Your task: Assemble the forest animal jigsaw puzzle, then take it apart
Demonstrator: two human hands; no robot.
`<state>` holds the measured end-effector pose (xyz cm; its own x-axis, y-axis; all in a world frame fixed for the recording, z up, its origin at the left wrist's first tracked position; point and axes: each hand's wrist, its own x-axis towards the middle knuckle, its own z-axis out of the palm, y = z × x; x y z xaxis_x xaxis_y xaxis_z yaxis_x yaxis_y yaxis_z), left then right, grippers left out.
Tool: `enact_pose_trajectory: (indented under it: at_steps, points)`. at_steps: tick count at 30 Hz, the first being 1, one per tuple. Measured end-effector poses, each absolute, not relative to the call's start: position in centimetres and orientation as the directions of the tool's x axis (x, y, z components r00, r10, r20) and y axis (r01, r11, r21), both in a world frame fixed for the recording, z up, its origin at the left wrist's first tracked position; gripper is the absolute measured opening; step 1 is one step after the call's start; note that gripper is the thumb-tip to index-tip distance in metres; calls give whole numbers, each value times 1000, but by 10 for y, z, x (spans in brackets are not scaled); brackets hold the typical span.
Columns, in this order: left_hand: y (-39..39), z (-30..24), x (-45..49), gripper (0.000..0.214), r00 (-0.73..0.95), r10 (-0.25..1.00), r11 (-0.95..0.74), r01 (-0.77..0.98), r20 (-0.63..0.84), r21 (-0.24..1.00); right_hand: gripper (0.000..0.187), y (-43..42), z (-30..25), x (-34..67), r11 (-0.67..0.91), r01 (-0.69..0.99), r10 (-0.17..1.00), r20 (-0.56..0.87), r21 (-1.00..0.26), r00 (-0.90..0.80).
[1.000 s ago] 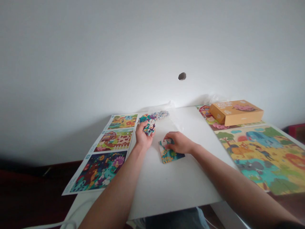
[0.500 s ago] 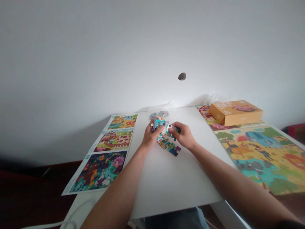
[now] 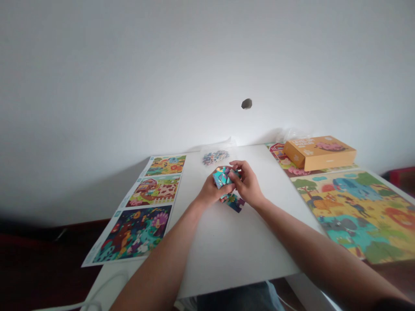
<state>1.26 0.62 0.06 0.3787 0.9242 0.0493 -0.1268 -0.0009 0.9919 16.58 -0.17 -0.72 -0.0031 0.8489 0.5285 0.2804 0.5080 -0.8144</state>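
While the left hand (image 3: 212, 192) and right hand (image 3: 247, 183) both clasp a cluster of jigsaw pieces (image 3: 223, 177), a short strip of pieces (image 3: 235, 203) lies beneath on the white table (image 3: 233, 255); a loose heap of pieces (image 3: 215, 158) sits far.

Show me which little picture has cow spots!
The middle picture on the sheet. It has brown-and-white cow spots beside a red barn. The top picture is yellow and green, and the bottom picture is dark.
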Motion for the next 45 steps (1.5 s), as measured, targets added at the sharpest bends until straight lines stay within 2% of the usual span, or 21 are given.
enact_pose_trajectory:
  at_steps: [2, 5, 8, 10, 12, 15, 18, 21, 24, 26, 29, 31, 33, 35, 38, 41, 43, 45]
  points:
    - [7, 0, 14, 56, 328, 943, -18, -139, 63, 990, 30, -2, -5, 166, 516, 282, 838, 545, -809, 29]
    - [13, 1, 13, 39, 109, 992, -39, -213, 63, 976, 25, -3, 0, 172, 476, 406, 848, 529, -780, 23]
    - [21, 2, 10, 31, -142, 989, -90, -280, 52, 956, 27, -5, 1, 175, 370, 647, 922, 346, -667, -172]
    - [26, 2, 8, 30, -264, 963, -140, -298, 60, 944, 43, -8, -1, 170, 322, 778, 947, 191, -539, -260]
    - [28, 2, 7, 30, -321, 945, -163, -299, 61, 940, 55, -11, -4, 162, 303, 847, 953, 115, -438, -281]
    - [28, 0, 7, 30, -317, 946, -161, -288, 64, 944, 51, -11, -7, 152, 309, 863, 950, 82, -400, -302]
    - [28, -2, 8, 31, -318, 946, -164, -286, 68, 944, 49, -7, -11, 150, 303, 828, 951, 88, -473, -298]
    - [29, -3, 7, 31, -342, 938, -169, -288, 64, 943, 38, -2, -18, 154, 285, 719, 954, 117, -634, -275]
    - [30, -2, 6, 32, -352, 933, -175, -284, 67, 943, 21, 2, -19, 159, 290, 481, 957, 237, -828, -169]
    - [29, -2, 5, 34, -318, 945, -164, -268, 74, 949, 23, 4, -15, 163, 337, 285, 941, 331, -897, -68]
    - [24, -2, 5, 41, -116, 990, -113, -244, 87, 963, 35, 6, -8, 168, 372, 110, 926, 377, -922, 22]
    - [18, -3, 6, 45, 57, 995, -70, -227, 85, 971, 36, 7, -4, 170, 359, 89, 932, 362, -929, 21]
    - [14, -2, 8, 49, 153, 985, -54, -192, 85, 980, 36, 6, 0, 171, 360, 139, 932, 362, -922, -12]
    - [12, -2, 9, 52, 168, 981, -67, -160, 94, 985, 35, 3, 5, 173, 384, 266, 921, 386, -884, -45]
    - [15, -1, 9, 49, 61, 992, -95, -175, 107, 980, 37, -4, 15, 177, 360, 555, 918, 391, -750, -67]
    - [22, -2, 7, 35, -143, 987, -104, -237, 71, 966, 48, -13, 20, 181, 247, 827, 966, 198, -505, -167]
    - [27, -2, 6, 30, -239, 970, -110, -277, 42, 954, 51, -18, 19, 182, 246, 902, 967, 24, -355, -254]
    - [29, -3, 5, 29, -276, 961, -122, -306, 34, 944, 49, -20, 16, 182, 276, 909, 948, -66, -311, -310]
